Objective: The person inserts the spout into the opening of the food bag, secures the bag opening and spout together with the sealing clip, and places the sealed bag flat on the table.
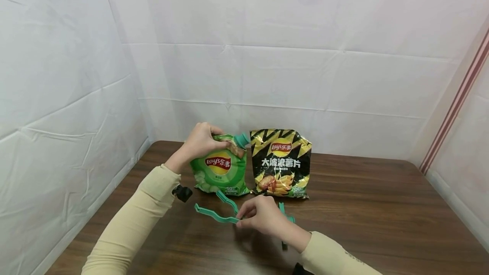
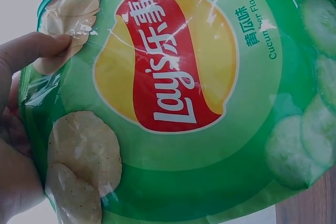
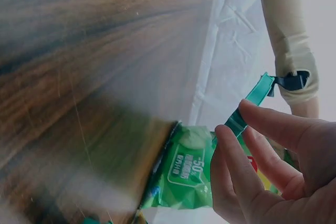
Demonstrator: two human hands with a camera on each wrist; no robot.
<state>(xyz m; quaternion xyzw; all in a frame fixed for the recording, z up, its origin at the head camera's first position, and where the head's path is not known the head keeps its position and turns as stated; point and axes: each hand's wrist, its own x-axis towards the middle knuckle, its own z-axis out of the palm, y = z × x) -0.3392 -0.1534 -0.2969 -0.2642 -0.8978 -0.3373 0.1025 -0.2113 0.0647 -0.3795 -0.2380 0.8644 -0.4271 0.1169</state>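
My left hand (image 1: pixel 203 141) grips the top of a green cucumber-flavour Lay's chip bag (image 1: pixel 219 177), thumb on its front, as the left wrist view shows close up. A teal cap-like piece (image 1: pixel 242 140) sits at the bag's upper right corner. In front of the bag, my right hand (image 1: pixel 263 215) pinches a green bag clip (image 1: pixel 215 214) between thumb and fingers. The clip's two arms are spread apart and point left. In the right wrist view the clip (image 3: pixel 258 92) rises from the fingertips, with the green bag behind.
A black and yellow Lay's bag (image 1: pixel 281 164) stands upright right of the green one. Another green clip (image 1: pixel 282 208) lies on the brown wooden table (image 1: pixel 363 207), partly hidden by my right hand. White sheeting (image 1: pixel 286 75) encloses the back and sides.
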